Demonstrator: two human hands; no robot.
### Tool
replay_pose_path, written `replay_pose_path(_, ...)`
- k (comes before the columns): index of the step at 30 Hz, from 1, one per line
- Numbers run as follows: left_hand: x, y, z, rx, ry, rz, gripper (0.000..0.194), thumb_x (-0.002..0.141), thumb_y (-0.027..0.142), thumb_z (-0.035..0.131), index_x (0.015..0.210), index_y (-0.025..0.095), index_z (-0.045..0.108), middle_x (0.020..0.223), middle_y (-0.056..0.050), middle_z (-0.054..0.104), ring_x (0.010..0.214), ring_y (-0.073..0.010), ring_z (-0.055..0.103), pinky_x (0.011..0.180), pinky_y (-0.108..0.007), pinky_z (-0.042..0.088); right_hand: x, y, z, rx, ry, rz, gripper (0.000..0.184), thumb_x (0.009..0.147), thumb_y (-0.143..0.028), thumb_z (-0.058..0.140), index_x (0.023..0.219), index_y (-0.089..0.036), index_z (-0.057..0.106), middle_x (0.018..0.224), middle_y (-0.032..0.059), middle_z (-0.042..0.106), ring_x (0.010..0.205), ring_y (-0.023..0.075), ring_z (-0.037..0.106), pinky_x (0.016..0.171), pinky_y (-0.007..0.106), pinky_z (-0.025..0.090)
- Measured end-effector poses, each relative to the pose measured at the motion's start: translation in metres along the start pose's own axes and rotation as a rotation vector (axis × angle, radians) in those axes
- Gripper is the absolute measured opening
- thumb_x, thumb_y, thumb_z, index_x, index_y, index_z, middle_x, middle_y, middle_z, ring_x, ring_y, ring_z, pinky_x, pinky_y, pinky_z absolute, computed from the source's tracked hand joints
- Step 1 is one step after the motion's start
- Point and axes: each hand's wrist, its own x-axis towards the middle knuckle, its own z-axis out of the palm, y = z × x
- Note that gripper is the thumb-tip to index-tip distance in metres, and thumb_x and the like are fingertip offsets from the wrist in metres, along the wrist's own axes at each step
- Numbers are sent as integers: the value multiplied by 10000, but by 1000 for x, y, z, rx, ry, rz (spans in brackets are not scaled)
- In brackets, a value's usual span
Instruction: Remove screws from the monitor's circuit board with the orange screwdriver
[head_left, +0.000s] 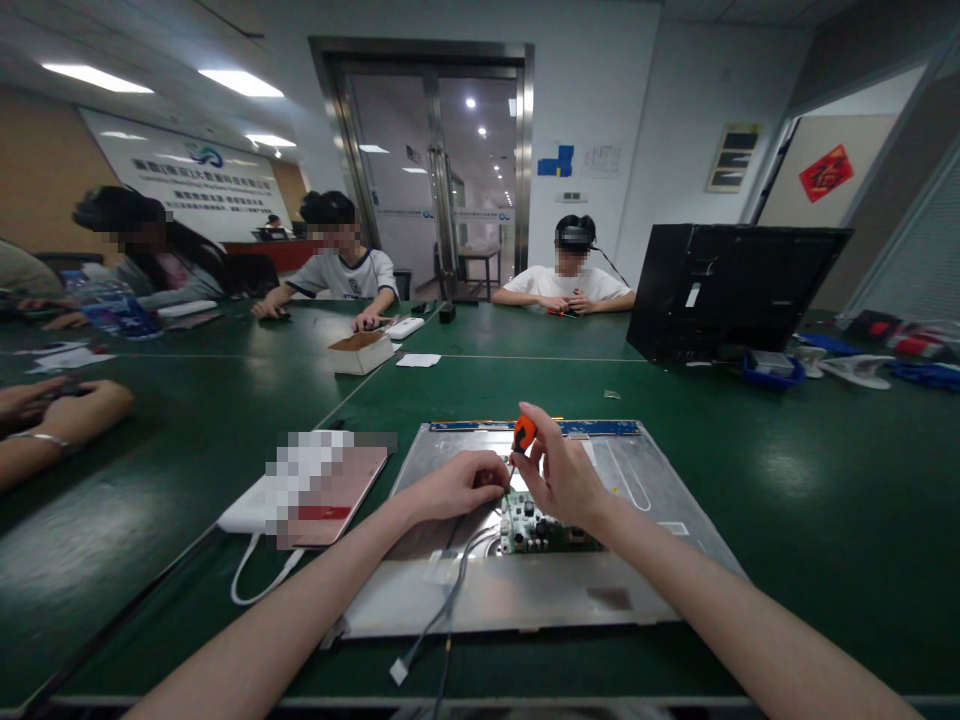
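My right hand (562,468) grips a screwdriver (524,432) with an orange and black handle, its thin shaft pointing down at the corner of a green circuit board (525,528). Close beside the shaft's tip, my left hand (469,482) has its fingers curled together at the board's edge. Whatever those fingers pinch is hidden. The board sits on the metal back of a flat display panel (555,590), which lies on the table in front of me. Grey cables (454,600) run from beside the board toward me, one ending in a white connector (398,670).
A pink phone (352,490) and a white device with a cable lie left of the panel. Farther off are a small open box (360,352), a black monitor housing (727,290) and a blue tray (772,370). Several people sit around the green table (825,500).
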Motion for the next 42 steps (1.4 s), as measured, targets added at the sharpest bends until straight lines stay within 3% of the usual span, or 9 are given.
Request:
replay_pose_path(9, 1, -3, 1, 2, 1, -6, 77, 829, 216, 587, 863, 173, 641, 771, 2, 623, 689, -152, 533, 663, -258, 441, 0, 4, 1, -30, -1, 17, 601, 958, -254, 543, 1483, -205, 257, 658, -53, 595, 455, 124, 521, 479, 229, 411)
replay_pose_path(13, 1, -3, 1, -3, 3, -2, 90, 824, 217, 592, 883, 168, 638, 795, -4, 628, 709, -159, 544, 664, -260, 442, -1, 4, 1, 18, -36, 32, 632, 960, -242, 501, 1515, -204, 199, 727, -20, 634, 513, 139, 587, 481, 232, 423)
replay_pose_path(19, 1, -4, 1, -17, 3, -1, 94, 829, 252, 607, 867, 170, 631, 767, 2, 610, 694, -159, 539, 675, -267, 441, -2, 1, 1, 38, -60, 39, 604, 966, -189, 433, 1522, -174, 198, 683, -25, 620, 488, 137, 563, 479, 238, 421)
replay_pose_path(29, 1, -2, -1, 2, -10, 17, 61, 819, 197, 584, 846, 170, 631, 766, 2, 607, 695, -158, 541, 672, -260, 436, 1, 2, 1, -61, 25, 31, 594, 958, -282, 541, 1480, -196, 270, 626, -61, 600, 422, 113, 517, 450, 217, 368)
replay_pose_path(35, 1, -1, 0, -13, 7, 19, 85, 799, 187, 587, 864, 162, 635, 757, 7, 596, 678, -149, 523, 662, -251, 426, -2, 0, 1, 6, -37, 12, 577, 977, -239, 438, 1508, -184, 219, 688, -23, 643, 529, 145, 622, 485, 234, 408)
replay_pose_path(42, 1, -1, 1, -16, 9, 10, 69, 802, 188, 578, 845, 167, 628, 735, 14, 583, 677, -150, 518, 674, -256, 427, 0, -2, 1, 1, -14, 35, 559, 962, -227, 450, 1483, -187, 250, 620, -55, 593, 427, 120, 542, 438, 217, 338)
